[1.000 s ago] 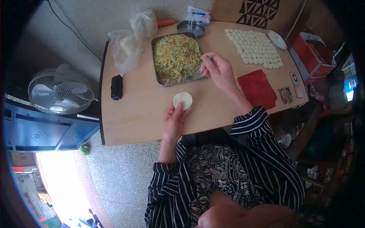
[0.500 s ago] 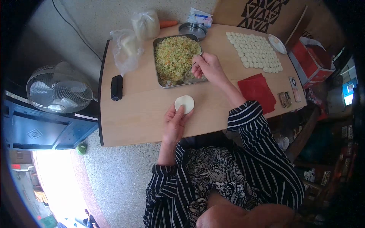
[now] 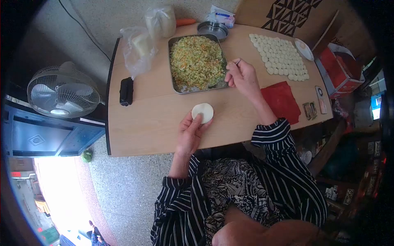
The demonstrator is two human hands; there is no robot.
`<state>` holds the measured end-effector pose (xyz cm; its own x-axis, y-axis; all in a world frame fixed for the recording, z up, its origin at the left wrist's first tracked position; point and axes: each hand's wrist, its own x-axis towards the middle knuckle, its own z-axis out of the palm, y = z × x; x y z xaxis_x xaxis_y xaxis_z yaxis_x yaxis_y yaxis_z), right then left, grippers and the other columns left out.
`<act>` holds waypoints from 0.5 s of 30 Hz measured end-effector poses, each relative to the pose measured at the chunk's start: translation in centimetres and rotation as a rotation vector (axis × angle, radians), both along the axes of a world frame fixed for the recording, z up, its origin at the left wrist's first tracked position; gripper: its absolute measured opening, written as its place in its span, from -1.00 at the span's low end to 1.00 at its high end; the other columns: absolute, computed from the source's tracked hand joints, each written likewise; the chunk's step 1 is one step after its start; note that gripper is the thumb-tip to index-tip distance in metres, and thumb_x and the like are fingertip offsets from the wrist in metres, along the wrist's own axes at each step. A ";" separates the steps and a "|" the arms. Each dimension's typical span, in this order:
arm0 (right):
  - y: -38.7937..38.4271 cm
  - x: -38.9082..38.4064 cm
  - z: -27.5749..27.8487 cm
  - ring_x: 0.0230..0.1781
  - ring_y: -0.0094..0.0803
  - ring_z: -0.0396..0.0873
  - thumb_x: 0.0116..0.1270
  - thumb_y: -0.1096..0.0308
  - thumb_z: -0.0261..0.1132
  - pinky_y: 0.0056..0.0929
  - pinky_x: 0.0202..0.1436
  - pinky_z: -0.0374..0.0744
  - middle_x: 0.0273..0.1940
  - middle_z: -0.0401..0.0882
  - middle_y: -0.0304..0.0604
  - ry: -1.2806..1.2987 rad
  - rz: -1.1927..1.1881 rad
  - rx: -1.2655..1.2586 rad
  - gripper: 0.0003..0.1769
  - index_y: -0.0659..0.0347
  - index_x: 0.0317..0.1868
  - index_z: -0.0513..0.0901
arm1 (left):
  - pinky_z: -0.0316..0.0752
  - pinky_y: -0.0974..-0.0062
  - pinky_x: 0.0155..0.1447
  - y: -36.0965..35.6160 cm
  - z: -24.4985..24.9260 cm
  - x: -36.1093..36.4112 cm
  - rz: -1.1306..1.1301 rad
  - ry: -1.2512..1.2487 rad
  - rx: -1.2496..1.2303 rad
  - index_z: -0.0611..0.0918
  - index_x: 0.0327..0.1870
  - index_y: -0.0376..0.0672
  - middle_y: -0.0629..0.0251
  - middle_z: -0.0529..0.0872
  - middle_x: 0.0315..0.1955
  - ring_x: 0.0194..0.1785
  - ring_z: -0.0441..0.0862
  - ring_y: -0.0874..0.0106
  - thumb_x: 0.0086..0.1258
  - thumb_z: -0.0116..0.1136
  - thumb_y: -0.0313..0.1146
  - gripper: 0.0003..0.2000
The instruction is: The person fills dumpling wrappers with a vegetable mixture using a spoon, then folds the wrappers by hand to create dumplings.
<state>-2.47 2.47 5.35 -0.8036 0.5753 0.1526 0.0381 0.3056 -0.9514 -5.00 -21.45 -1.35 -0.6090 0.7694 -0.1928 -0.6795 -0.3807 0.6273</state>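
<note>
A round white dough wrapper point(image 3: 203, 112) rests on the fingers of my left hand point(image 3: 190, 132), with the thumb pressed on its near edge. My right hand point(image 3: 243, 76) is closed around the thin metal handle of what looks like a spoon, at the right rim of the tray. The spoon's lower end is hard to make out against the tray corner. Chopped vegetable filling point(image 3: 197, 59), green and yellow with orange bits, is heaped in the rectangular metal tray point(image 3: 170, 74). The wrapper is held nearer my body than the tray.
Rows of small dough pieces point(image 3: 283, 57) lie at the right, near a red cloth point(image 3: 281, 102) and a white plate point(image 3: 304, 49). Behind the tray are a round metal pan point(image 3: 212, 30), a carrot point(image 3: 186, 21) and plastic bags point(image 3: 137, 51). A black case point(image 3: 126, 91) sits left.
My right hand has moved right and slightly nearer me, from over the filling to the tray's right edge. The left hand keeps the wrapper in nearly the same place.
</note>
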 end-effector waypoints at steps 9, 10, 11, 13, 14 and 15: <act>-2.3 -1.1 -2.3 -0.59 -0.62 0.53 0.59 0.24 0.06 -0.62 -0.54 0.51 -0.48 0.62 -0.22 0.164 -0.029 -0.129 -0.73 0.29 -0.16 0.52 | 0.49 0.24 0.38 -0.2 0.3 0.0 0.019 0.009 0.008 0.45 0.28 -0.34 0.04 0.57 0.23 0.30 0.54 0.25 0.61 -0.08 -0.41 -0.68; -2.3 -0.9 -2.4 -0.59 -0.62 0.53 0.60 0.23 0.06 -0.62 -0.53 0.51 -0.47 0.62 -0.22 0.169 -0.041 -0.141 -0.73 0.28 -0.14 0.51 | 0.49 0.23 0.37 -0.3 0.4 -0.1 0.020 -0.008 0.017 0.45 0.28 -0.35 0.03 0.57 0.23 0.30 0.55 0.23 0.61 -0.09 -0.40 -0.68; -2.3 -0.7 -2.5 -0.59 -0.62 0.53 0.60 0.23 0.05 -0.62 -0.53 0.52 -0.46 0.62 -0.21 0.188 -0.055 -0.161 -0.73 0.28 -0.13 0.51 | 0.50 0.23 0.37 -0.3 0.7 -0.3 0.021 -0.023 0.027 0.45 0.27 -0.36 0.02 0.57 0.23 0.30 0.55 0.22 0.61 -0.10 -0.39 -0.67; -2.5 -0.2 -2.8 -0.58 -0.62 0.53 0.61 0.24 0.04 -0.61 -0.53 0.54 -0.45 0.62 -0.20 0.226 -0.081 -0.199 -0.74 0.28 -0.12 0.51 | 0.50 0.22 0.37 0.0 1.1 -0.7 0.056 -0.028 -0.024 0.45 0.26 -0.38 0.01 0.58 0.22 0.29 0.55 0.20 0.62 -0.11 -0.38 -0.67; -2.5 -0.2 -3.0 -0.57 -0.60 0.54 0.60 0.24 0.04 -0.61 -0.52 0.55 -0.44 0.63 -0.18 0.239 -0.083 -0.242 -0.74 0.29 -0.11 0.51 | 0.50 0.21 0.37 0.1 1.4 -1.1 0.072 -0.034 -0.049 0.45 0.26 -0.39 0.00 0.58 0.21 0.29 0.55 0.19 0.62 -0.11 -0.38 -0.67; -2.4 -0.3 -3.2 -0.56 -0.59 0.55 0.60 0.24 0.04 -0.60 -0.52 0.56 -0.43 0.63 -0.16 0.250 -0.085 -0.285 -0.74 0.29 -0.10 0.51 | 0.51 0.22 0.36 0.3 1.9 -1.4 0.077 -0.026 -0.041 0.46 0.25 -0.38 0.03 0.59 0.19 0.27 0.57 0.21 0.62 -0.10 -0.38 -0.68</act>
